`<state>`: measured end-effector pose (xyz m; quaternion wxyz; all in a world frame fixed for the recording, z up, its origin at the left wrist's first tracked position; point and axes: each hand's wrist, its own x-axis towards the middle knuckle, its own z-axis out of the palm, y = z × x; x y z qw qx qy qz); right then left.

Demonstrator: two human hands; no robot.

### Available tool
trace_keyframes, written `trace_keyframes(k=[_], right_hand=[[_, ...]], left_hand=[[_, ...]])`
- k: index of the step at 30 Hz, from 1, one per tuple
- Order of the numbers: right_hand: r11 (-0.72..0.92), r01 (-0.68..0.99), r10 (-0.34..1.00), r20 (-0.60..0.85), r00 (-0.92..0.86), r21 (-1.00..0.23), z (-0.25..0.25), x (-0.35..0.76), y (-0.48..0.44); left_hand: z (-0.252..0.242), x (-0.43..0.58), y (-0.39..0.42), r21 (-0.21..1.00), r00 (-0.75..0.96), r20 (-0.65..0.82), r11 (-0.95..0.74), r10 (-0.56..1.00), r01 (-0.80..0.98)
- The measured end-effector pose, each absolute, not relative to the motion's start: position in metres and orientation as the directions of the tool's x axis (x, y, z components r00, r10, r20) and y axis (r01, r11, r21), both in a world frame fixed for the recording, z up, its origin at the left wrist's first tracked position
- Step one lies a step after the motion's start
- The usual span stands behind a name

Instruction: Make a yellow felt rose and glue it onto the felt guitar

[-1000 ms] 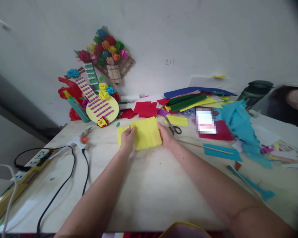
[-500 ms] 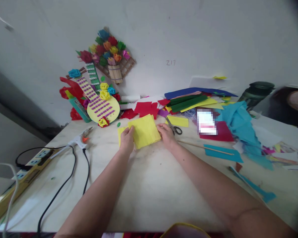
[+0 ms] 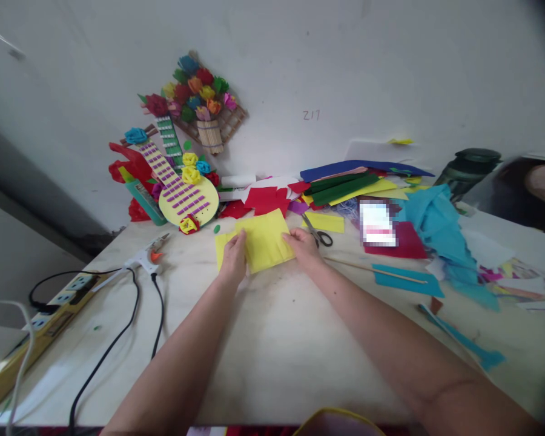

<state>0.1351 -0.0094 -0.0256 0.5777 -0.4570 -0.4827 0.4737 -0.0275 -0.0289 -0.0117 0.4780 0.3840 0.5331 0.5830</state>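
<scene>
A yellow sheet of crepe-like paper is held just over the table between my two hands. My left hand pinches its left side, thumb on top; more yellow paper sticks out to the left behind that thumb. At the right edge my right hand grips the sheet between thumb and fingers. Whether the sheet is folded or layered I cannot tell. Scissors with black handles lie just beyond my right hand, their blades beside a flat yellow paper strip.
On the left are a glue gun with its black cord and a power strip. Paper-flower guitar crafts lean at the back. Coloured paper sheets, a lit phone, a thin stick and blue crepe paper lie rightward.
My right thumb has moved slightly left onto the face of the yellow paper, and the sheet creases a little there. My left hand keeps its hold almost unmoved.
</scene>
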Motion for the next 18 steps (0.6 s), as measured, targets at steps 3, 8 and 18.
trace_keyframes(k=[3,8,18], right_hand=[[0.15,-0.129,0.985,0.136,0.105,-0.98,-0.0266,0.1363,-0.0081],[0.151,-0.161,0.98,0.127,0.152,-0.975,-0.0293,0.1372,-0.0051],[0.11,-0.181,0.982,0.079,0.17,-0.977,-0.0244,0.1361,-0.0097]], left_hand=[[-0.0086,-0.0266,-0.0318,0.973,-0.148,-0.064,0.028,0.987,-0.23],[-0.0059,-0.0242,-0.0359,0.947,0.024,-0.093,0.096,0.995,-0.306],[-0.0087,-0.0208,-0.0346,0.927,-0.012,-0.105,0.094,0.994,-0.364]])
